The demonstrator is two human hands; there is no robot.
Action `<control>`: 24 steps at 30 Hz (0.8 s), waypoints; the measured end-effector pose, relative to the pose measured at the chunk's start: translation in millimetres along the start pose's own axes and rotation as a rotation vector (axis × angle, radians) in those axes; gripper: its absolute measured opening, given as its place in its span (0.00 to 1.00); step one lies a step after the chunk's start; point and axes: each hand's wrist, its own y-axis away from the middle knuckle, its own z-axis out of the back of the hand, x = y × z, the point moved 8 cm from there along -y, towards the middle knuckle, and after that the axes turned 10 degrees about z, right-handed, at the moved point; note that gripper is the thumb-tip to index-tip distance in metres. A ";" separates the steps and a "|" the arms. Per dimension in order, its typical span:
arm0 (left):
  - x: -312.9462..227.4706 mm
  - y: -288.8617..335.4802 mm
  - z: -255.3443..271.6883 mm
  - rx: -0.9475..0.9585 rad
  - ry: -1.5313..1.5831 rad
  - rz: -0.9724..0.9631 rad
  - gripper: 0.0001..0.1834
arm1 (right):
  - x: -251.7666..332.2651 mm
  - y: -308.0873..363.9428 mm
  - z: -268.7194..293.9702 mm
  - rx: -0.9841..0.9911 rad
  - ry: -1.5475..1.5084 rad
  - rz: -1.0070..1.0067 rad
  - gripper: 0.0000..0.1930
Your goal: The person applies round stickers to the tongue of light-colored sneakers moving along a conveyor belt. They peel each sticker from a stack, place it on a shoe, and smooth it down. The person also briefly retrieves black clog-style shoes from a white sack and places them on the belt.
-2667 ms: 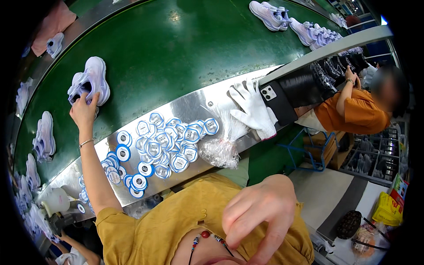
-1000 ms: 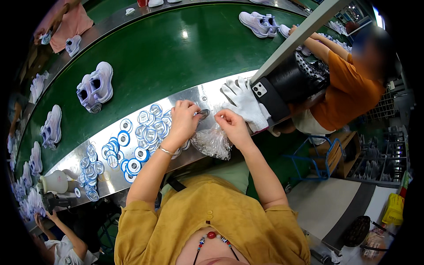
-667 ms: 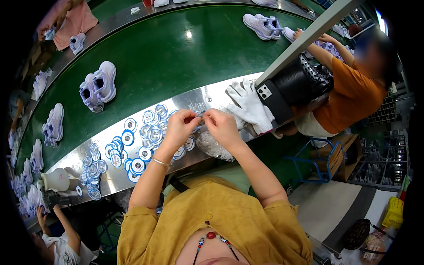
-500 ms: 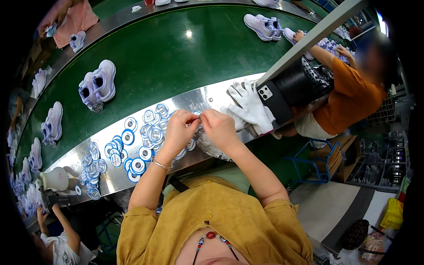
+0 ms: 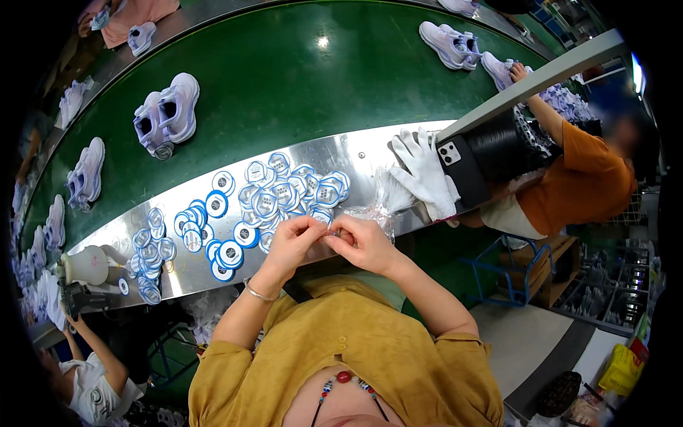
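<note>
At the near edge of the bench (image 5: 345,153), our left hand (image 5: 293,245) and right hand (image 5: 368,245) are meeting fingertip to fingertip. With thumbs and forefingers drawn together, both are pinching a small piece (image 5: 329,233); our fingers are hiding most of it, so we are not making out its kind or its long axis. It is sitting between the hands, to the right of the left one and to the left of the right one, neither being clearly nearer.

Just beyond our left hand, the tags (image 5: 266,203) are lying in a loose heap, spreading far and left; being round, they are showing no long axis. Our right hand is nearer to the clear ties (image 5: 393,192), which are lying on its far side, running roughly far to near, with part of the bundle hiding behind the hand.

Under all this the metal is shining and curving from near left to far right. Farther right, a white glove (image 5: 430,178) is resting beside a phone (image 5: 466,171). Past the bench, the green belt (image 5: 299,85) is bearing shoes (image 5: 181,103), the left pair's toes pointing far. At far right, a co-worker (image 5: 587,174) in orange is reaching toward more shoes.
</note>
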 end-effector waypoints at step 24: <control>-62.9 14.5 46.2 -0.666 -0.932 -0.589 0.08 | -39.8 -28.7 -0.2 -0.203 -0.312 -0.266 0.05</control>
